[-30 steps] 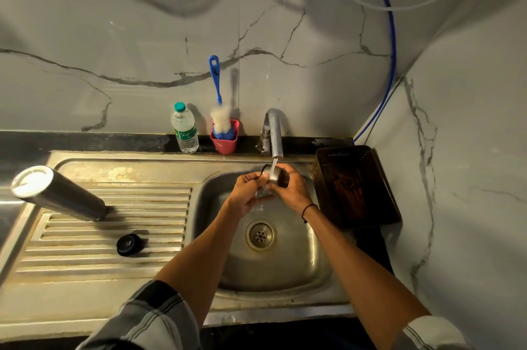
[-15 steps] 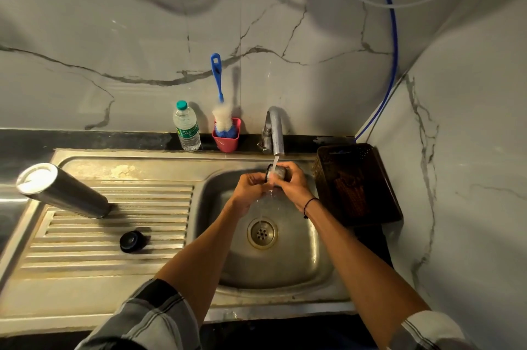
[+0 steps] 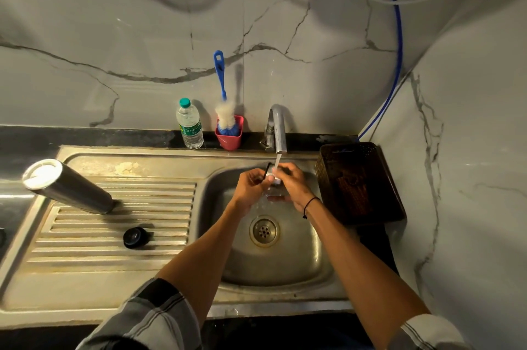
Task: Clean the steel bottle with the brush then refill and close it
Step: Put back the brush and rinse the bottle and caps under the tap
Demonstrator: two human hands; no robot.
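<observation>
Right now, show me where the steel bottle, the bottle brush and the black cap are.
steel bottle (image 3: 71,188): head view, middle of its steel body.
bottle brush (image 3: 225,117): head view, white bristle head.
black cap (image 3: 135,237): head view, centre of its top.

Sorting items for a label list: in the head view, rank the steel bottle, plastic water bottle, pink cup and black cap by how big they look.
1. steel bottle, though nearer the camera
2. plastic water bottle
3. pink cup and black cap: look alike
</observation>
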